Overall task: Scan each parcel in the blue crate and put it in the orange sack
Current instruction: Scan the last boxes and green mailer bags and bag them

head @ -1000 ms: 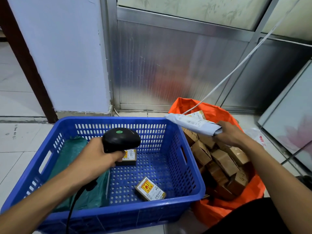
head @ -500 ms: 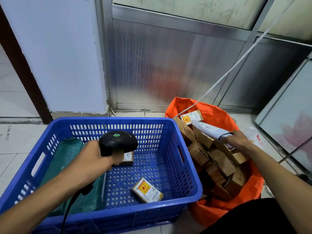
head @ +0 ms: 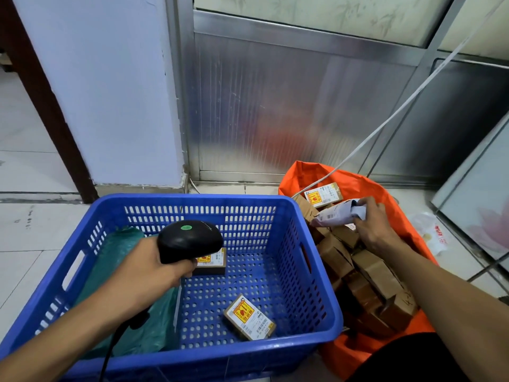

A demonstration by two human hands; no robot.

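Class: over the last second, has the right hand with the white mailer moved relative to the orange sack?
Yes. The right hand carried the white mailer down into the orange sack.

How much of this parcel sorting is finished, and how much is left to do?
Mostly done: the orange sack is piled with brown boxes. The right hand holds a grey mailer over it; the left hand grips the scanner. Left in the blue crate: two small boxes and a green bag.

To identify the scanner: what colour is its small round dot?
Green, on the black scanner; head view.
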